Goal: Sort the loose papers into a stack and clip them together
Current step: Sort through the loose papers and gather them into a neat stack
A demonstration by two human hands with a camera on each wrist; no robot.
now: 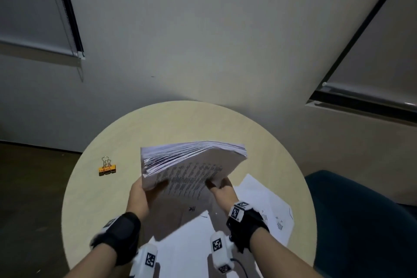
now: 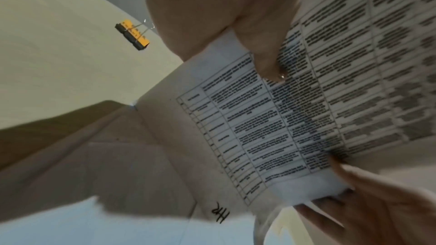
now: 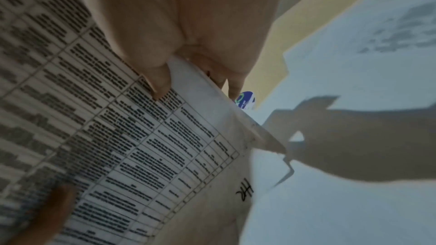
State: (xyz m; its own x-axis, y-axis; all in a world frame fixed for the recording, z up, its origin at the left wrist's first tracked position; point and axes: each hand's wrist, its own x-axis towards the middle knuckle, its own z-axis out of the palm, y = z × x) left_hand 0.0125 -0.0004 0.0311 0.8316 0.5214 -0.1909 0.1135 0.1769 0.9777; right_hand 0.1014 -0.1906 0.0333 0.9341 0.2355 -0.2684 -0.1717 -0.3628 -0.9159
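Note:
I hold a thick stack of printed papers (image 1: 191, 165) above the round table (image 1: 171, 124), tilted, its fanned edge facing away. My left hand (image 1: 144, 194) grips its near left corner, thumb on the top sheet (image 2: 306, 100). At the near right corner my right hand (image 1: 222, 189) pinches the stack, thumb on the printed table (image 3: 118, 137). An orange and black binder clip (image 1: 107, 168) lies on the table to the left, seen also in the left wrist view as the binder clip (image 2: 133, 33). More loose sheets (image 1: 266, 207) lie flat under and right of my hands.
A sheet marked "HR" (image 1: 192, 209) lies under the lifted stack. A dark teal chair (image 1: 361, 221) stands right of the table. A grey wall with window blinds (image 1: 29, 7) is behind. Dark floor (image 1: 29, 187) shows at the left.

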